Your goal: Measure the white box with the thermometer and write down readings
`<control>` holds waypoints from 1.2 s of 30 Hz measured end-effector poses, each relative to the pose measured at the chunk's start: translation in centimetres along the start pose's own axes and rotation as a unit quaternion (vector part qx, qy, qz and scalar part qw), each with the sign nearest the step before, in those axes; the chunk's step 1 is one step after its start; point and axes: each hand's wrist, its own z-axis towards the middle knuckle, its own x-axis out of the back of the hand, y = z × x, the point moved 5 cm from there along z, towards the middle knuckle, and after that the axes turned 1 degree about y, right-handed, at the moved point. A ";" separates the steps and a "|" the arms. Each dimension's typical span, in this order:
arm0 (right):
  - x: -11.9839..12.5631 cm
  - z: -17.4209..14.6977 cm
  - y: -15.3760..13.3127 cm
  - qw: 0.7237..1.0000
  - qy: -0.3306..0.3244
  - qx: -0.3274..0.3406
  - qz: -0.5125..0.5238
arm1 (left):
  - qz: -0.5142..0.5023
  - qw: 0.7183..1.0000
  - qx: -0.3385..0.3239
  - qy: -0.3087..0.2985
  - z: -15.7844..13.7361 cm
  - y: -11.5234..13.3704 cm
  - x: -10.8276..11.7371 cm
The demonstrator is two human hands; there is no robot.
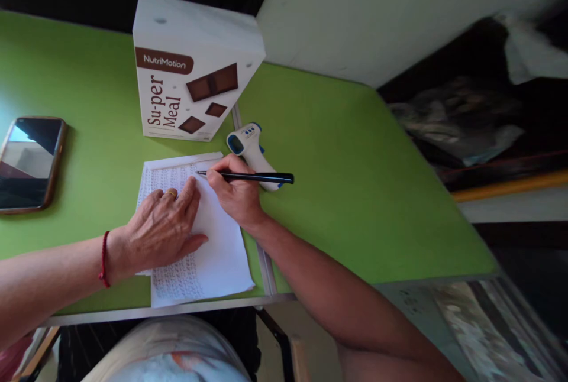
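Observation:
White paper (217,252) lies on the green table, its left part covered with rows of small handwriting. My left hand (162,225) rests flat across it, fingers stretched out, with a ring on one finger and a red cord at the wrist. In a pinch grip, my right hand (235,190) holds a black pen (261,177); its tip meets the sheet near the upper end of the writing. Just beyond that hand is a white and blue infrared thermometer (248,144), its handle partly hidden behind the hand and pen.
A tall white box (177,74) printed "NutriMotion Su-per Meal" stands behind the paper. At the far left lies a smartphone (31,163). The green folding table (355,193) has a metal seam beside the paper. A pale wall (355,9) borders its back right.

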 end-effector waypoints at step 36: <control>0.1 -0.1 0.2 1.000 0.011 0.024 -0.003 | 0.015 1.000 -0.002 0.012 0.1 -0.1 -0.2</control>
